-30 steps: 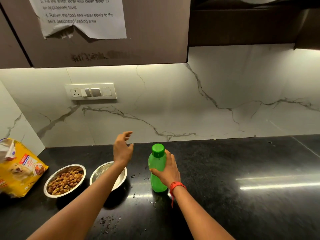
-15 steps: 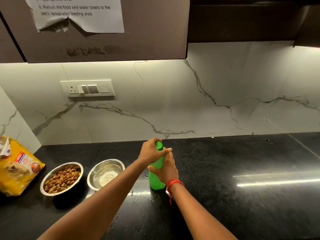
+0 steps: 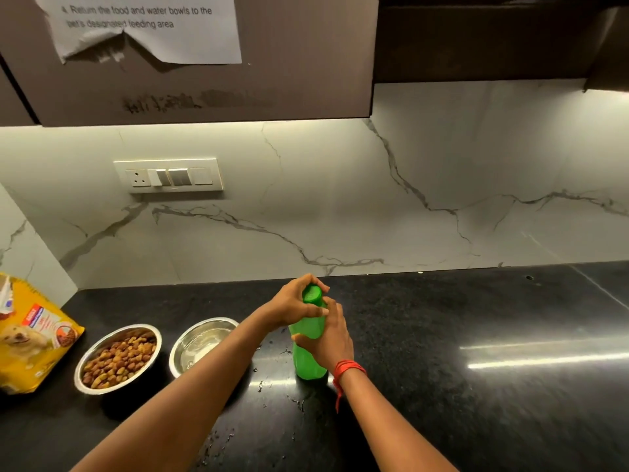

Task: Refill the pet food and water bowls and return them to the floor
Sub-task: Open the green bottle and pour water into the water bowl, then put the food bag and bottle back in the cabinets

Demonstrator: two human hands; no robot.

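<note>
A white paper sheet is hanging on the brown cabinet door. Its upper lines are running out of view, and the readable part is saying "4. Return the food and water bowls to the pet's designated feeding area"; its lower edge is torn.

A yellow pet-food bag with a dog's picture is lying at the far left of the black speckled stone surface, cut off by the frame, its print too small to read.

Just right of the bag, a round steel bowl of brown kibble is sitting beside a round steel bowl holding clear water. The left forearm is hiding that bowl's near right side.

Right of both bowls, a green plastic bottle is standing upright on the surface. The left hand is curling its grip round the bottle's green cap, covering the neck. The right hand, a red thread at its wrist, is clamping its grip round the bottle's body.

Water droplets are speckling the surface near the bottle.
</note>
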